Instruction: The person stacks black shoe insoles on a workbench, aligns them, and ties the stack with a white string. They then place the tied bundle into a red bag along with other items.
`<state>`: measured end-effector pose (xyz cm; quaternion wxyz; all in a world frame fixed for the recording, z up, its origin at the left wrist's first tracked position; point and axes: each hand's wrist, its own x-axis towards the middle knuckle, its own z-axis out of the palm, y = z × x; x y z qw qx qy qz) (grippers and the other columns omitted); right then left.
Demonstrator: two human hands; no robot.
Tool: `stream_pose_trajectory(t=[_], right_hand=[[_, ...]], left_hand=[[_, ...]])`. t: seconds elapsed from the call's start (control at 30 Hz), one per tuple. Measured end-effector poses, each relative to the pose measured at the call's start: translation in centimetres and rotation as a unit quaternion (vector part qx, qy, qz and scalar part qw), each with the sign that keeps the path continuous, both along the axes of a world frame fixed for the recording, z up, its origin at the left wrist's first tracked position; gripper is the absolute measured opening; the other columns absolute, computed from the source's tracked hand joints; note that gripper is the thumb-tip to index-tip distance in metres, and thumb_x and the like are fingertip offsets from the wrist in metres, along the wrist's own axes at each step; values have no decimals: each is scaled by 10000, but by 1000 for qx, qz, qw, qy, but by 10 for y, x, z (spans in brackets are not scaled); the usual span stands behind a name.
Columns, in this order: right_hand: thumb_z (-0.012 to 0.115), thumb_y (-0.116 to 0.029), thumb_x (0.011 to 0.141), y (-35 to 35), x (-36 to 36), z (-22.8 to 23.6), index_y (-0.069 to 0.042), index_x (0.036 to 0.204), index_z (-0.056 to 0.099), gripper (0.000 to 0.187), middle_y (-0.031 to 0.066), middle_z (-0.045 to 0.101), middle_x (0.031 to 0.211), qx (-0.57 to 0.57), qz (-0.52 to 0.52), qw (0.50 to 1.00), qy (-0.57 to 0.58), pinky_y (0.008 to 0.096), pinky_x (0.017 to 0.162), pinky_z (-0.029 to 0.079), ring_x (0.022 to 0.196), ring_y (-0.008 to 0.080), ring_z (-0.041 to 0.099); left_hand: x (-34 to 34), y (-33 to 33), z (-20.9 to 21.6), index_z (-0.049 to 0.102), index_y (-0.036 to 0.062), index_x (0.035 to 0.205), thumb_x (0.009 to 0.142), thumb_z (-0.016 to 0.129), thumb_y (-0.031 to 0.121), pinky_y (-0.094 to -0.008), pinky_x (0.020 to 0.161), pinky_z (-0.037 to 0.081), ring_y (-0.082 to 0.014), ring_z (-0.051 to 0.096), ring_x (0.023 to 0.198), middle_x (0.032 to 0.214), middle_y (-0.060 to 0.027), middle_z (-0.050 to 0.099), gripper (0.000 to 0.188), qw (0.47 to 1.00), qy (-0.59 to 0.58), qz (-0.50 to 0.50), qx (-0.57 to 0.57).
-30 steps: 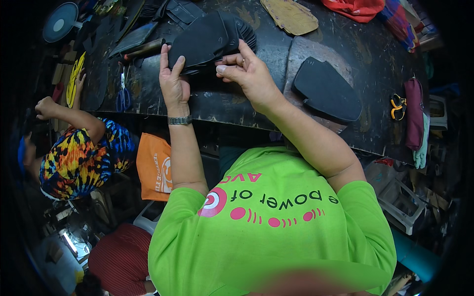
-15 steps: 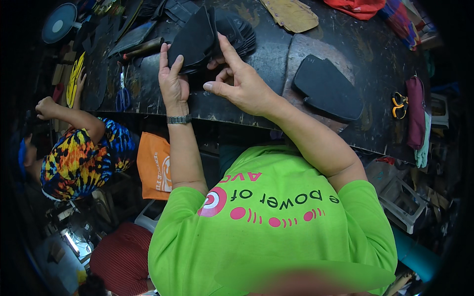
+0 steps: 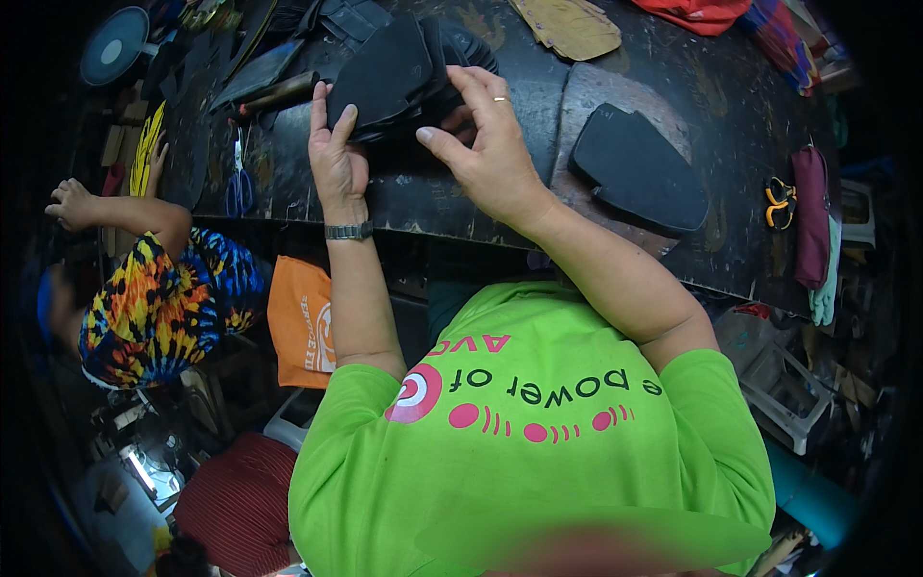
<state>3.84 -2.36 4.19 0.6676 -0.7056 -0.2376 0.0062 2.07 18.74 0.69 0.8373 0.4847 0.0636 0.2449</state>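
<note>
A stack of flat black rounded pieces [image 3: 389, 69], leather-like or foam-like, is tilted up at the near part of the dark table. My left hand [image 3: 336, 159], wearing a metal watch, grips its lower left side, the thumb over the front piece and the fingers along the edge. At the stack's right edge, my right hand [image 3: 486, 144] has its fingertips against the fanned pieces. Its thumb stands apart from them, and a ring shows on one finger. More black pieces [image 3: 471, 48] lie fanned behind the held ones. To the right, another black shaped stack [image 3: 639, 168] rests on a worn brown board [image 3: 586, 96].
Blue-handled scissors [image 3: 238, 183] lie left of my hands. Tan pieces [image 3: 567, 27] and red cloth [image 3: 697, 12] are at the far side. Orange-handled cutters [image 3: 779, 204] and a maroon pouch [image 3: 810, 216] sit on the right. A co-worker in a tie-dyed shirt [image 3: 149, 313] is at left.
My right hand has turned and shifted slightly right, its fingertips now along the stack's right edge. The held pieces have fanned apart more. My left hand keeps its place.
</note>
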Motion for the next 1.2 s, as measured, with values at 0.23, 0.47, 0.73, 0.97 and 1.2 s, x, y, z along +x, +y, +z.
stream_pose_trajectory(t=[0.23,0.47,0.73,0.97,1.2], right_hand=[[753,-152,811,3,5,-2,29,1386,482,661,169,443,1311,35,-48,998,-3,333,882,503,1001,228,560],[746,-120,851,-3,14,6,3,1431,452,662,109,463,1324,176,39,979,93,309,920,504,1079,181,550],[784,-127,852,-3,19,13,15,1526,271,859,160,499,1328,379,163,894,176,309,1005,476,1295,226,483],[813,-126,816,-1,12,6,44,1508,308,874,146,545,1301,195,189,946,175,307,1002,482,1217,183,524],[778,-10,773,-8,15,0,76,1344,502,641,142,694,1109,90,203,963,149,302,921,521,1004,162,648]], left_hand=[[-1,1,-1,352,33,1511,920,600,-94,-359,1080,449,-221,537,1264,1419,-87,481,653,1000,-3,-2,2],[0,3,-2,363,36,1508,912,607,-98,-363,1088,443,-223,535,1266,1418,-82,482,658,1000,0,3,0],[-3,-2,1,378,51,1507,886,616,-111,-365,1093,441,-227,511,1296,1438,-80,467,684,998,-32,12,45],[-13,-9,12,387,66,1496,811,647,-124,-392,1111,423,-233,480,1315,1454,-76,443,757,986,-79,109,97],[-73,-39,19,257,134,1552,786,604,-169,-406,1119,403,-256,493,1280,1418,-139,448,894,989,-69,111,68]])
